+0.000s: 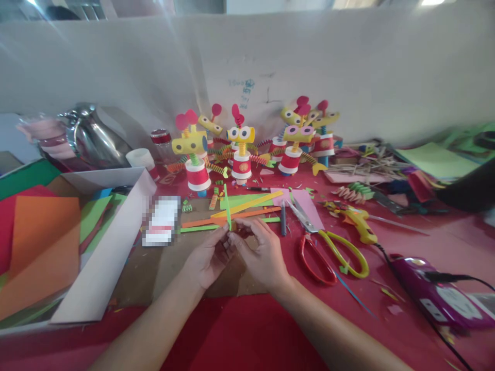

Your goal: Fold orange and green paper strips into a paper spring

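My left hand (212, 257) and my right hand (263, 252) meet over a brown board (143, 273). Thumbs and fingertips pinch the folded end of a green paper strip (227, 203), whose free length points up and away from me. A bit of orange-yellow paper shows at the fold, partly hidden by the fingers. Just beyond the hands lie a yellow strip (255, 202), an orange strip (193, 222) and a green strip flat on the board. Right of my right hand is a dark pen-like stick (283, 219), with red-and-yellow-handled scissors (309, 226) farther over.
Several paper-cup figures (242, 167) stand along the back. A white box (112, 247) of coloured paper sits left, near a blurred white rectangle (162, 221) and a steel jug (96, 136). On the right are a yellow glue gun (361, 224), its cord and a purple power strip (436, 293).
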`<state>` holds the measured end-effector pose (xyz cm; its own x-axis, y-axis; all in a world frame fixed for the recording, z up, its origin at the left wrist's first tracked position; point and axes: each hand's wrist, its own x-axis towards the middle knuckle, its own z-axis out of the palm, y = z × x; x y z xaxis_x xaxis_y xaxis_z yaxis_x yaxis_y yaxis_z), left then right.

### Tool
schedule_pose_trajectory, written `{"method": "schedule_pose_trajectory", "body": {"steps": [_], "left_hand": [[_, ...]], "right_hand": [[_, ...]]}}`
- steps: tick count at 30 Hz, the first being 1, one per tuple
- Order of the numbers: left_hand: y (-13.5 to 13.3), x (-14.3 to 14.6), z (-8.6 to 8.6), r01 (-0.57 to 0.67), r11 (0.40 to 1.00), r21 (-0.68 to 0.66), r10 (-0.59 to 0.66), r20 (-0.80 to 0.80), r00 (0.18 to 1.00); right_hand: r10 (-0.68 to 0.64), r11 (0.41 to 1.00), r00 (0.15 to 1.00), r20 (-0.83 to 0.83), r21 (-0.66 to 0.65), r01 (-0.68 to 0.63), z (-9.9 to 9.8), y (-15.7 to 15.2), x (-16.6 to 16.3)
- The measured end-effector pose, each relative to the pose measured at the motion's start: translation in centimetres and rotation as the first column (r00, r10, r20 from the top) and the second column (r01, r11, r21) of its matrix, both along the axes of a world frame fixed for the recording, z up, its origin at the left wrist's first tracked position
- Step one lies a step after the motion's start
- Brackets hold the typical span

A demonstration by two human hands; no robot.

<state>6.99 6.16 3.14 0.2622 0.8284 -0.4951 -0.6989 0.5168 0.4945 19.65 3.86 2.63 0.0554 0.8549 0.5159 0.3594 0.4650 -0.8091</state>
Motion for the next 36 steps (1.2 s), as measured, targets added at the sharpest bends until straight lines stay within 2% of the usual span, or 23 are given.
{"method": "schedule_pose_trajectory", "body": {"steps": [6, 11, 16, 19, 23, 25, 28, 30, 36], "left_hand": [[-0.3, 0.2, 0.1, 0.053, 0.997, -0.061, -0.051, 0.034, 0.998], [-0.3, 0.2, 0.2, 0.049, 0.999, -0.005, -0.049, 0.003, 0.999], [-0.4, 0.1, -0.4, 0.045, 0.992, 0.115, -0.048, 0.02, 0.999], [-0.5, 0.0, -0.6, 0.036, 0.989, 0.142, -0.036, 0.0, 0.999], [-0.3, 0.0, -0.6, -0.004, 0.984, 0.178, 0.012, -0.04, 0.999], [-0.2, 0.0, -0.5, -0.007, 0.979, 0.204, 0.018, -0.055, 0.998], [-0.1, -0.2, -0.3, 0.046, 0.967, 0.25, -0.03, -0.07, 0.997], [-0.2, -0.2, -0.2, 0.08, 0.956, 0.284, -0.06, -0.081, 0.995], [-0.7, 0.2, 0.1, 0.054, 0.941, 0.335, -0.02, -0.106, 0.994]], "right_hand": [[-0.036, 0.999, 0.999, 0.04, 0.036, 0.035, 0.3, -0.1, 0.3], [-0.012, 0.998, 0.998, 0.065, 0.065, 0.008, 0.5, -0.1, 0.5], [-0.006, 0.997, 0.997, 0.077, 0.076, 0.001, 0.7, -0.1, 0.7], [-0.011, 0.997, 0.998, 0.062, 0.073, 0.007, 0.7, 0.0, 0.7], [0.042, 0.999, 0.996, -0.074, -0.021, -0.044, 0.5, 0.2, 0.5], [0.125, 0.982, 0.962, -0.242, -0.111, -0.155, 0.6, 0.4, 0.4], [0.237, 0.913, 0.86, -0.452, -0.198, -0.356, 1.1, 0.6, 0.7], [0.271, 0.89, 0.836, -0.477, -0.207, -0.407, 1.4, 0.8, 0.9], [0.249, 0.911, 0.866, -0.434, -0.199, -0.361, 1.4, 1.1, 1.5]]}}
